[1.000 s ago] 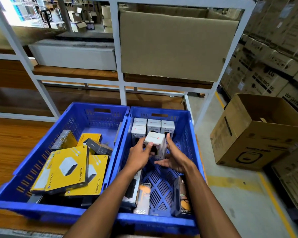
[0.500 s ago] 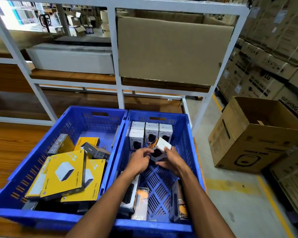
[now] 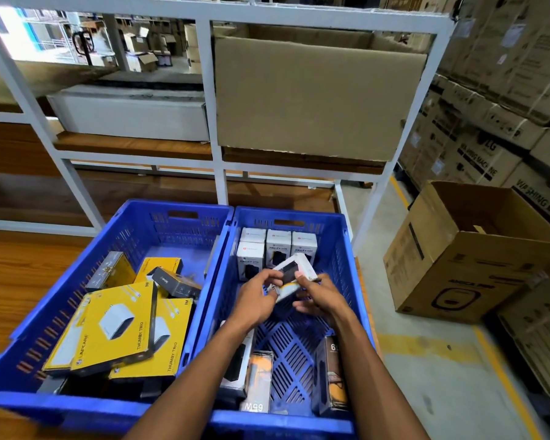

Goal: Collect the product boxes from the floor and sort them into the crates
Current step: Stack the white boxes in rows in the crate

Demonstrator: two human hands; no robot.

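Blue plastic crates sat side by side in the head view, and over the right crate both hands gripped one tilted white product box, the left hand pinching its near end and the right hand curled at its side. Four white boxes stood upright at that crate's far wall, while yellow boxes lay piled in the left crate.

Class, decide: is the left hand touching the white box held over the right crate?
Touching. The head view shows the left hand fingers pinching the white box at its near edge.
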